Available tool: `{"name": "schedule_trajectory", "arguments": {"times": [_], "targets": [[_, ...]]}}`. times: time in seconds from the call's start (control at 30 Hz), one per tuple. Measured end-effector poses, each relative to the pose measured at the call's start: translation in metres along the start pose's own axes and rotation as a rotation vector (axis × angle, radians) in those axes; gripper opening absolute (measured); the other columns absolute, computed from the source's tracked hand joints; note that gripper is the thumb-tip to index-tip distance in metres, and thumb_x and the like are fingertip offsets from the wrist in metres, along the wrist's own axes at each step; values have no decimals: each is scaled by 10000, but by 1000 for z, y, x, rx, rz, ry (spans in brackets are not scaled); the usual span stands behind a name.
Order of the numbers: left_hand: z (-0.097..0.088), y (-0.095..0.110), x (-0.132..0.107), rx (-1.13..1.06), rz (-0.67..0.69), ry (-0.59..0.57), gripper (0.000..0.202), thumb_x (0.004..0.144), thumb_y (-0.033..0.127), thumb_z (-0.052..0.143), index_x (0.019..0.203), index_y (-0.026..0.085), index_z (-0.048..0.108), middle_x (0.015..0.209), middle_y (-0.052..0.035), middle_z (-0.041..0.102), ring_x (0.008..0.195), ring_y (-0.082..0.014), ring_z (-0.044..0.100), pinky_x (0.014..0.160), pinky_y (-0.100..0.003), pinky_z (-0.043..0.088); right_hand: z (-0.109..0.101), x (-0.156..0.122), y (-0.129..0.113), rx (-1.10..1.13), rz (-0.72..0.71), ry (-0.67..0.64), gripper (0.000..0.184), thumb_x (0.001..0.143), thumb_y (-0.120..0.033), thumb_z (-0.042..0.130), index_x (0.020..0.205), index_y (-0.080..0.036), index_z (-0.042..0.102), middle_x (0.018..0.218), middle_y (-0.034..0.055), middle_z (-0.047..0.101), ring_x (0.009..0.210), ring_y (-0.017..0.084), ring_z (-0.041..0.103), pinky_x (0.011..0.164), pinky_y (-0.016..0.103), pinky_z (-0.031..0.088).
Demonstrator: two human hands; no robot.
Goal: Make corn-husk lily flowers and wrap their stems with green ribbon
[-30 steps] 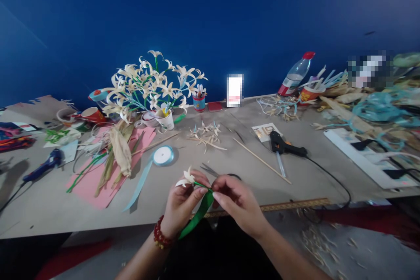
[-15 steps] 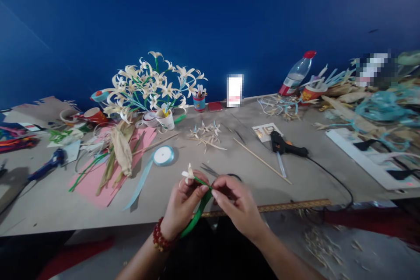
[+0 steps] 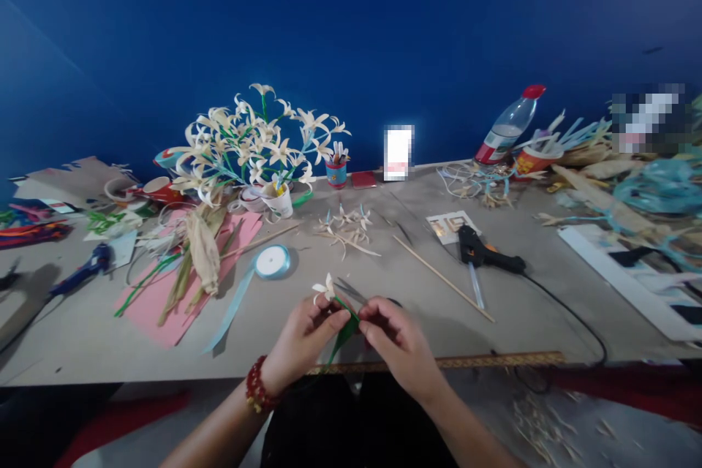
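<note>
Between both hands is a small handmade flower (image 3: 325,288) with pale petals and a green stem. My left hand (image 3: 310,333) pinches the stem just below the petals, thumb on top. A strip of green tape (image 3: 343,342) hangs down from the stem between the hands. My right hand (image 3: 392,336) is closed at the stem's lower end, its fingertips pressed together on the stem and tape. Behind the hands lie scissors (image 3: 351,289), their handles partly hidden by my right hand.
A blue ribbon roll (image 3: 273,262) and pink paper with dried husks (image 3: 202,256) lie left. Finished flowers (image 3: 263,139) stand in cups behind. Rightward are a thin stick (image 3: 444,279), a black glue gun (image 3: 488,252) with its cord and a power strip (image 3: 619,285). A wooden ruler (image 3: 493,360) edges the table.
The flower has tilted and shifted slightly right with my left hand. The green tape, earlier sweeping down over my left wrist, now hangs shorter and straighter between the hands.
</note>
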State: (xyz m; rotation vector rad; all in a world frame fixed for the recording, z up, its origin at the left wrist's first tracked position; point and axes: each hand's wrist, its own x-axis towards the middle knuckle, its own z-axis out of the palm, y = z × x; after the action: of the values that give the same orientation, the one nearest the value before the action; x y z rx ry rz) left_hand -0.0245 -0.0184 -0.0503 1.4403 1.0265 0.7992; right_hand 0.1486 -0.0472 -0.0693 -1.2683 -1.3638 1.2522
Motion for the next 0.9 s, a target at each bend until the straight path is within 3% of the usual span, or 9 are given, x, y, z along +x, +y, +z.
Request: {"name": "schedule_trajectory", "arguments": {"times": [0.27, 0.37, 0.67, 0.9], "targets": [[-3, -12, 0, -195, -168, -67, 168, 824, 291, 702, 810, 152, 609, 746, 14, 574, 689, -113, 514, 654, -231, 418, 3, 6, 4, 258, 193, -86, 161, 804, -341, 571, 755, -187, 560, 652, -33, 519, 574, 122, 511, 558, 242, 452], [-3, -15, -1, -323, -229, -94, 196, 817, 313, 709, 829, 156, 592, 722, 29, 553, 603, -92, 510, 586, -221, 428, 2, 6, 6, 253, 226, -128, 184, 827, -361, 561, 757, -191, 550, 637, -42, 503, 558, 113, 491, 530, 224, 428], [-2, -14, 0, -359, -296, -52, 310, 821, 440, 691, 773, 157, 575, 600, 56, 491, 460, -65, 449, 425, -178, 352, 1, 7, 12, -196, 19, -77, 136, 884, -268, 530, 790, -194, 594, 691, -15, 556, 639, 137, 517, 509, 214, 342], [1, -18, 4, -341, -313, 3, 345, 753, 458, 753, 747, 159, 583, 594, 56, 497, 509, -74, 427, 474, -187, 354, 1, 7, 5, -269, -31, -84, 122, 865, -221, 533, 752, -198, 571, 663, -22, 552, 616, 132, 517, 503, 207, 336]]}}
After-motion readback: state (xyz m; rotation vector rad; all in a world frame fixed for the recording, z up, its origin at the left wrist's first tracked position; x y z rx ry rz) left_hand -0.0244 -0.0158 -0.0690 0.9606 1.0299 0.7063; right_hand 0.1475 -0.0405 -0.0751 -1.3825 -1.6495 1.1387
